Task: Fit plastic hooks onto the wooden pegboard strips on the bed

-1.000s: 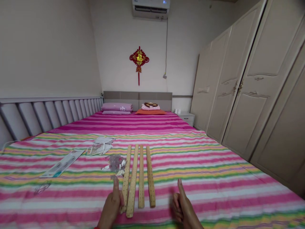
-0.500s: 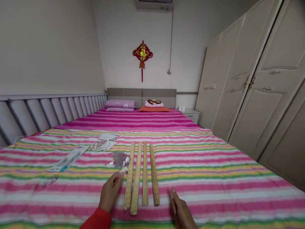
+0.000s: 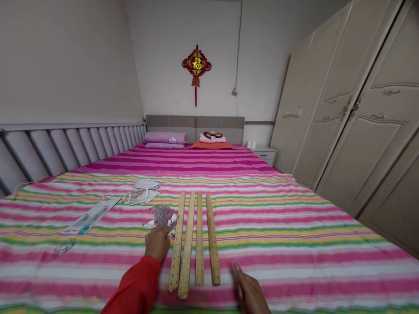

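Four pale wooden strips with rows of small holes lie side by side on the striped sheet: the leftmost strip point(image 3: 177, 244), a longer one point(image 3: 187, 248), a third point(image 3: 199, 244) and the rightmost point(image 3: 213, 244). My left hand point(image 3: 158, 242), in a red sleeve, is at the near edge of a grey clump with small white pieces point(image 3: 164, 216), its index finger stretched toward the leftmost strip; its other fingers look curled. My right hand point(image 3: 249, 290) rests right of the strips, thumb raised and apart, with nothing visible in it.
Left on the bed are a long flat clear package point(image 3: 91, 216), a thin wire-like loop point(image 3: 64, 247) and crumpled white packets point(image 3: 143, 192). Folded purple bedding point(image 3: 166, 138) and an orange cloth point(image 3: 212, 145) lie by the headboard point(image 3: 219, 124). A wardrobe point(image 3: 353, 131) stands at the right.
My left hand has moved forward to the grey clump and its index finger has stretched out. The view has tilted slightly downward. My right hand and the strips stay about where they were.
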The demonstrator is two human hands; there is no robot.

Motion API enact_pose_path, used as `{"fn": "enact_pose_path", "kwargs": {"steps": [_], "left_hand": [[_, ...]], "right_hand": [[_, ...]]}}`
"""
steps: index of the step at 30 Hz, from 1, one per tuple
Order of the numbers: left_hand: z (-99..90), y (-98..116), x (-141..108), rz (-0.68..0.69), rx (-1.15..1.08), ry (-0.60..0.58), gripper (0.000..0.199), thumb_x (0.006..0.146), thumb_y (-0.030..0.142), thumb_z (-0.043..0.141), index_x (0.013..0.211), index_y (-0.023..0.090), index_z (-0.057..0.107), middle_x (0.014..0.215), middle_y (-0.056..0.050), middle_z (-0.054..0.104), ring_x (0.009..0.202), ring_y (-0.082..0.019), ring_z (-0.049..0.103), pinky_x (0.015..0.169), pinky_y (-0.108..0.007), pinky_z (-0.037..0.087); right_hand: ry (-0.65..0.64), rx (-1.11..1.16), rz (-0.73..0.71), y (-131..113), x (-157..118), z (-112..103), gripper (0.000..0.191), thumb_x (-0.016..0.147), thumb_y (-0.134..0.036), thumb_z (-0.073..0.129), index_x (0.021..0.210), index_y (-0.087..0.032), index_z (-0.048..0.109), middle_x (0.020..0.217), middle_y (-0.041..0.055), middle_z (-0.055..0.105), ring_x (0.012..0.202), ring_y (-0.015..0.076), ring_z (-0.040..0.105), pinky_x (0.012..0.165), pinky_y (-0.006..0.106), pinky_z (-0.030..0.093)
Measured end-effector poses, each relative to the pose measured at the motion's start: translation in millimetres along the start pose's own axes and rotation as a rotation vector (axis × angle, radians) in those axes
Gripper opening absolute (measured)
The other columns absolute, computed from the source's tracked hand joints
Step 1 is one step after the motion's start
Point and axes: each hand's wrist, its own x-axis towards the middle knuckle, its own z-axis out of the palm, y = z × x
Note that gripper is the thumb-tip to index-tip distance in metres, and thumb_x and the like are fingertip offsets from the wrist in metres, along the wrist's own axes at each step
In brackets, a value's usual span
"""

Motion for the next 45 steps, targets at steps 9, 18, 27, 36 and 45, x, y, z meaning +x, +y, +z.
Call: {"fn": "enact_pose_path", "kwargs": {"steps": [9, 18, 27, 36, 45], "left_hand": [[-4.1, -9, 3, 0.046, -0.037, 0.065, 0.029, 0.077, 0.015, 0.050, 0.096, 0.025, 0.071, 0.104, -0.006, 0.070, 0.103, -0.024, 0.058, 0.082, -0.038, 0.033], [-19.5, -13, -6, -0.084, -0.588, 0.283, 0.024, 0.072, 0.035, 0.061, 0.087, 0.020, 0.073, 0.087, -0.007, 0.074, 0.085, -0.025, 0.065, 0.079, -0.036, 0.043], [-28.8, 37, -67, -0.325, -1.517, -0.129, 0.059, 0.051, 0.045, 0.081, 0.099, 0.015, 0.066, 0.089, -0.009, 0.074, 0.085, -0.022, 0.068, 0.072, -0.029, 0.051], [-1.2, 92, -97, -0.237, -1.579, -0.365, 0.040, 0.048, 0.036, 0.083, 0.074, 0.014, 0.062, 0.059, -0.001, 0.068, 0.056, -0.013, 0.061, 0.056, -0.022, 0.045], [3.6, 98, -106, -0.032, -1.357, -0.301, 0.025, 0.064, 0.037, 0.071, 0.077, 0.016, 0.068, 0.072, -0.004, 0.072, 0.070, -0.018, 0.067, 0.067, -0.027, 0.051]], "right_hand": [[-0.027, 0.090, 0.091, 2, 4, 3, 0.060, 0.068, -0.075, 0.054, 0.043, -0.024, 0.031, 0.036, -0.0096, 0.020, 0.036, 0.0076, 0.017, 0.041, 0.026, 0.011], [-0.053, 0.056, 0.071, 4, 10, 0, 0.061, 0.063, -0.078, 0.056, 0.044, -0.024, 0.034, 0.034, -0.0094, 0.024, 0.033, 0.0065, 0.020, 0.037, 0.025, 0.010], [-0.182, 0.051, -0.124, -19, 7, 14, 0.050, 0.067, -0.063, 0.067, 0.052, -0.018, 0.050, 0.045, -0.0057, 0.042, 0.044, 0.0081, 0.036, 0.044, 0.022, 0.028], [-0.272, 0.110, -0.280, -38, 1, 23, 0.038, 0.067, -0.040, 0.075, 0.101, -0.024, 0.072, 0.084, 0.0017, 0.060, 0.062, 0.0121, 0.051, 0.058, 0.026, 0.046], [-0.315, -0.034, -0.431, -32, -5, 20, 0.020, 0.076, -0.034, 0.067, 0.093, -0.026, 0.076, 0.097, 0.0073, 0.063, 0.082, 0.0191, 0.060, 0.073, 0.031, 0.050]]}}
